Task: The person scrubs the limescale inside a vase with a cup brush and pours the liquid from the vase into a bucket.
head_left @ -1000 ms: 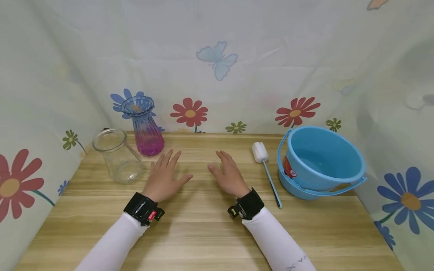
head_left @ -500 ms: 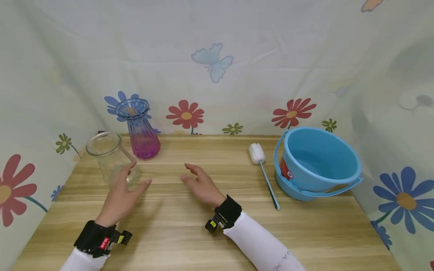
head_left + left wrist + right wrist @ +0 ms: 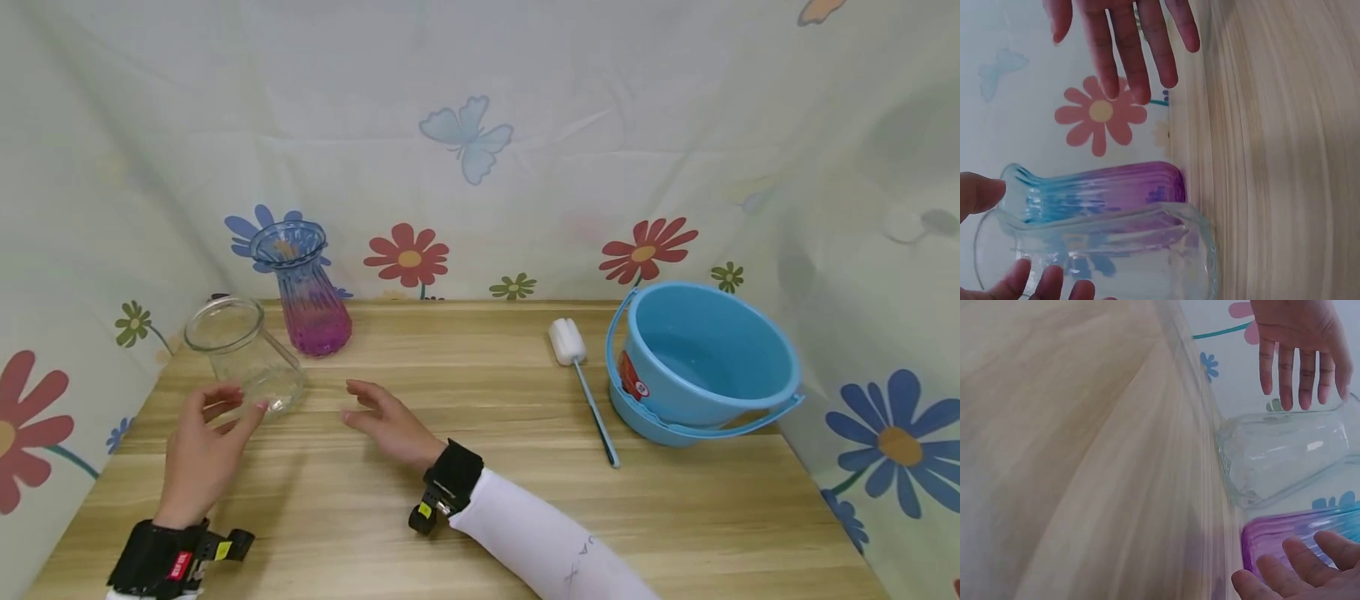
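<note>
A clear glass jar with a wide rim stands upright at the left of the table. My left hand is just in front of it, fingers loosely bent and thumb apart, overlapping the jar's lower side in the head view. In the right wrist view, the left fingers hang close beside the glass jar. My right hand hovers over the table to the jar's right, fingers relaxed and holding nothing. Behind the jar stands a ribbed glass vase, blue at the top and purple at the base.
A white sponge bottle brush with a blue handle lies right of centre. Next to it is a light blue bucket with its handle lowered. The wooden table ends at a flower-printed cloth behind.
Both hands have moved left. The left hand has come down in front of the jar, and the right hand has swung over from the table's middle toward it.
</note>
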